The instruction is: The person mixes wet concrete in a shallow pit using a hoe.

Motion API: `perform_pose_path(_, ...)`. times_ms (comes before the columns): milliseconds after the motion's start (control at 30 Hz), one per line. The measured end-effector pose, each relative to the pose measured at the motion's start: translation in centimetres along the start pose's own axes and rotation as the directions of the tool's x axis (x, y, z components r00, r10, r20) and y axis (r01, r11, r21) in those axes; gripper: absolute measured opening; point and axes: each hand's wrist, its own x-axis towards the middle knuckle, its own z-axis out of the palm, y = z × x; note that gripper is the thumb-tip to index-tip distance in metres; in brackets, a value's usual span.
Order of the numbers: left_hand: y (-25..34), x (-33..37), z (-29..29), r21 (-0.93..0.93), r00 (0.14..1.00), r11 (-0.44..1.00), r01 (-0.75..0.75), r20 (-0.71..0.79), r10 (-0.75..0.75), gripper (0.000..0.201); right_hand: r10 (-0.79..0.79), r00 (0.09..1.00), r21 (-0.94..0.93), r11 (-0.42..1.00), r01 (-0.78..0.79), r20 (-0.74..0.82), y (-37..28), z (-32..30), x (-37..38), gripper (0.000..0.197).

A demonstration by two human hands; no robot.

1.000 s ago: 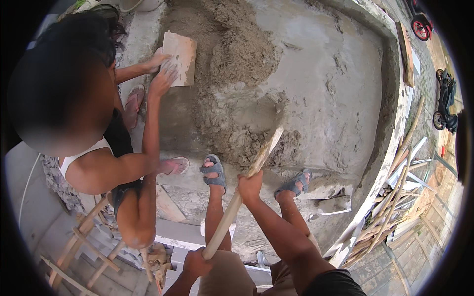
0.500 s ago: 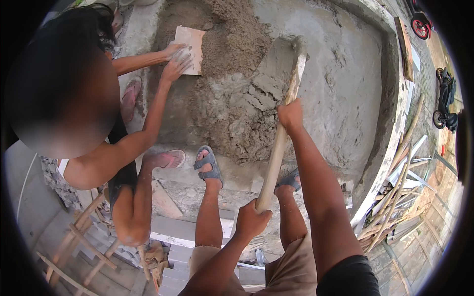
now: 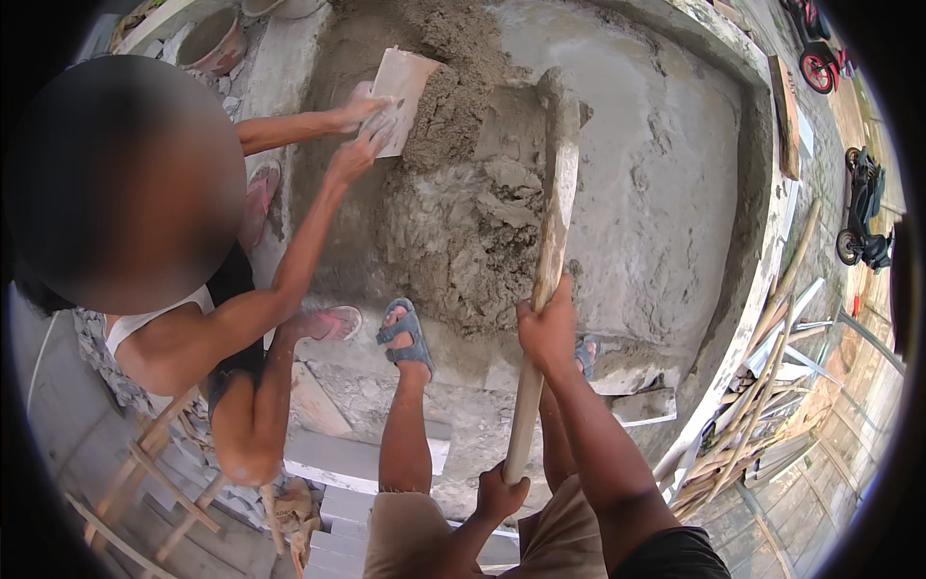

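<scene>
Handle of long pale wood (image 3: 558, 207) runs forward, clamped by left hand (image 3: 502, 491) low and right hand (image 3: 548, 324) nearer grey mud-caked tool head (image 3: 558, 87).

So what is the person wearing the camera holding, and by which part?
A hoe-like tool, held by its wooden handle: the left hand grips near the bottom end, the right hand farther up the shaft.

An outdoor building site is shown by a shallow concrete bed (image 3: 762, 183) in which wet mortar (image 3: 463, 241) is heaped. A bucket (image 3: 214, 48) is set past its upper left corner; pale blocks (image 3: 340, 526) are stacked below it; wooden poles (image 3: 750, 425) are piled to its right, with motorbikes (image 3: 863, 207) parked farther out.
</scene>
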Motion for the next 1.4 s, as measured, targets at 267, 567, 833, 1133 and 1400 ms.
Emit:
perform_pose_path(267,9.1,13.0,-4.4,-0.077,0.997,0.997,-0.003,-0.072,-0.002,0.021,-0.123,0.990,-0.116,0.987,0.115,-0.065,-6.4,5.1,14.9,0.041)
perform_pose_path(567,-4.2,-4.4,0.8,0.014,0.982,0.982,0.186,0.037,-0.187,0.025,0.098,0.984,-0.218,0.974,-0.064,0.152,5.3,4.9,-2.5,0.045)
perform_pose_path(833,4.4,8.0,-4.6,-0.093,0.993,0.996,-0.003,-0.117,-0.008,0.031,-0.275,0.960,0.040,0.961,0.273,0.054,-10.9,4.6,4.5,0.039)
perform_pose_path(1133,4.4,1.4,-2.4,-0.182,0.955,0.938,0.296,0.022,-0.297,0.029,0.065,0.943,-0.247,0.969,0.019,0.325,1.1,10.4,5.3,0.055)
perform_pose_path(1400,1.8,-1.6,-0.9,0.149,0.997,0.989,0.003,0.078,-0.015,0.031,-0.044,0.999,0.019,0.999,0.043,0.022,4.2,-1.1,1.1,0.045)
